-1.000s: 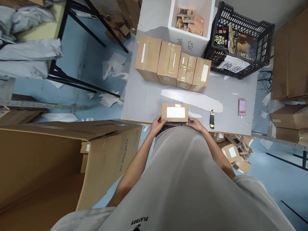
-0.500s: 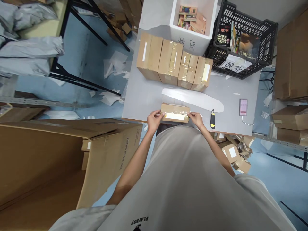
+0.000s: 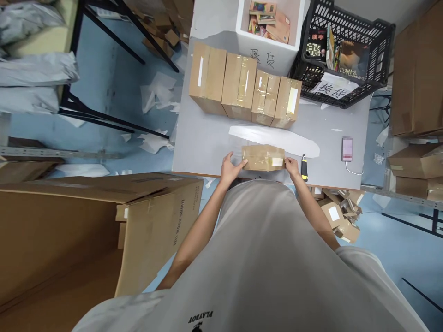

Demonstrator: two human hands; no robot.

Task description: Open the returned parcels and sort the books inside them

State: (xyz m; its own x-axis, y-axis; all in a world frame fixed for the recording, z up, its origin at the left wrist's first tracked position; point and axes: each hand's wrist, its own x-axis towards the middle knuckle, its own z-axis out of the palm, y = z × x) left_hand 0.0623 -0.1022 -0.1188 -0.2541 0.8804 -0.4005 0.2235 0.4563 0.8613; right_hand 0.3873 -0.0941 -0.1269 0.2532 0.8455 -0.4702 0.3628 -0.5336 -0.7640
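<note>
A small taped box [image 3: 261,157] is sitting near the close edge of the grey desk [image 3: 204,152], its underside hidden. The left hand [image 3: 231,170] is spreading its fingers, thumb touching one end; the right hand [image 3: 292,168] is pinching the other. Blue floor [image 3: 387,244] is showing beyond.

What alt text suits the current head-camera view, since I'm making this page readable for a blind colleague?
Two bare hands, left and right, hold a small taped cardboard box at a grey table's near edge. A utility knife lies just right of it; four larger boxes stand in a row behind.
</note>
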